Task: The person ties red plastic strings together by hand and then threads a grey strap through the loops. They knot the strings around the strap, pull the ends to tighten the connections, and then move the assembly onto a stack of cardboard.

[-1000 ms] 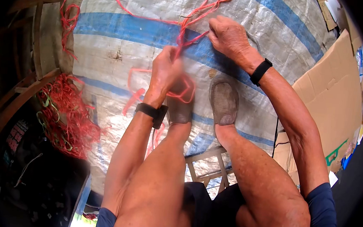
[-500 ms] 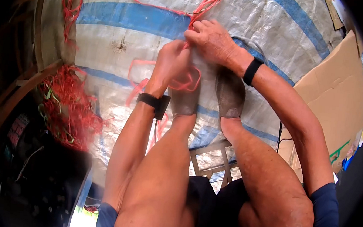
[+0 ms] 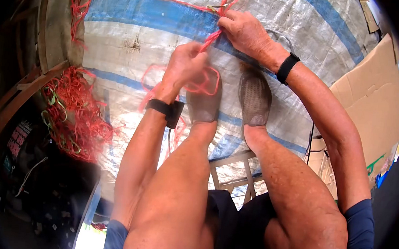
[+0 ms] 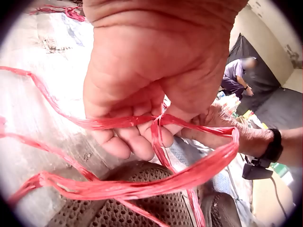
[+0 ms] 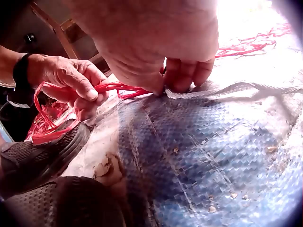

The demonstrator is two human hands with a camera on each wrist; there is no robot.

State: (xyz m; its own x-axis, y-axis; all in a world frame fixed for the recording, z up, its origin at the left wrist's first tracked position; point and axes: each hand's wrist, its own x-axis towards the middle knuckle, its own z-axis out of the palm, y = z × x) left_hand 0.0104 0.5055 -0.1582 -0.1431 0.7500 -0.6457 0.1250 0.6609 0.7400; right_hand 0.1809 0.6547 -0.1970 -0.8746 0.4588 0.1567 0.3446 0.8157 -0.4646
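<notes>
Red plastic twine [image 3: 210, 41] stretches in a bunched strand between my two hands, over a striped woven sheet. My left hand [image 3: 180, 67] pinches it between thumb and fingers, and a loose loop of twine [image 4: 203, 172] hangs below that palm in the left wrist view. Farther up the strand, my right hand [image 3: 251, 35] holds the twine with bent fingers, close to where several strands meet. In the right wrist view a pale flat strap [image 5: 227, 89] runs right beside the right fingertips, partly hidden under them.
A tangled heap of red twine [image 3: 76, 115] lies at the left, by a wooden frame [image 3: 36, 90]. Two brown shoes [image 3: 254, 98] stand on the striped sheet [image 3: 128, 18]. Flattened cardboard [image 3: 369, 110] leans at the right. Another person [image 4: 236, 75] sits in the background.
My right hand came in close to the left hand, then drew slightly away up the strand. The twine between them now shows as a short straight length. My left hand keeps its pinch.
</notes>
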